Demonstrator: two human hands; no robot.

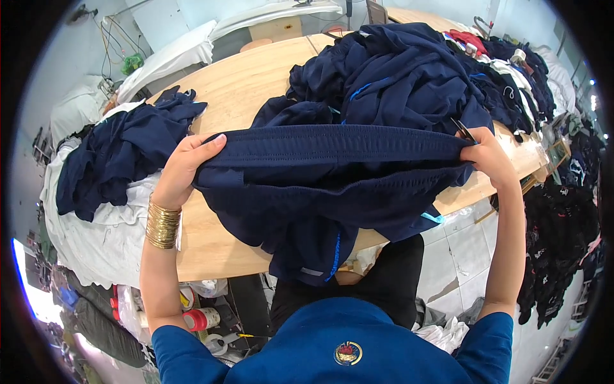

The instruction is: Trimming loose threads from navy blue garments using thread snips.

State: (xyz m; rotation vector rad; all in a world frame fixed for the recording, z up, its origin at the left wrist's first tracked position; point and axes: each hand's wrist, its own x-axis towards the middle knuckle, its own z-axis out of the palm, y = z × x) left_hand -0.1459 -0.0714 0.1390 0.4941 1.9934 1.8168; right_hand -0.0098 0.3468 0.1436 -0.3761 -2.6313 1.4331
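At about nine o'clock a heap of navy garments (121,153) lies on white cloth (102,237) draped over the left end of the wooden table (249,83). Down at seven o'clock, under the table edge, a red-capped bottle (201,318) sits among clutter; its label is too small to make out.

The left hand (185,168) rises from a forearm wearing a stack of gold bangles (162,225). Its fingers are curled closed over the left end of a navy waistband (332,146), thumb beneath, fingertips lying flat along the top edge.

The waistband belongs to a pair of navy shorts (320,205) stretched taut across the centre of the view, the body of the garment hanging over the near table edge. A small pale rectangular label (312,272) shows near its lower hem at six o'clock, beside a thin blue stripe (335,256).

Behind it, toward twelve o'clock, a large pile of navy clothing (396,77) covers the table.

At three o'clock the right hand (487,157) is closed tightly on the waistband's right end, arm extended nearly straight; dark scissors (463,130) poke up from the same fist. Beyond it, more dark garments (563,224) hang at the right.
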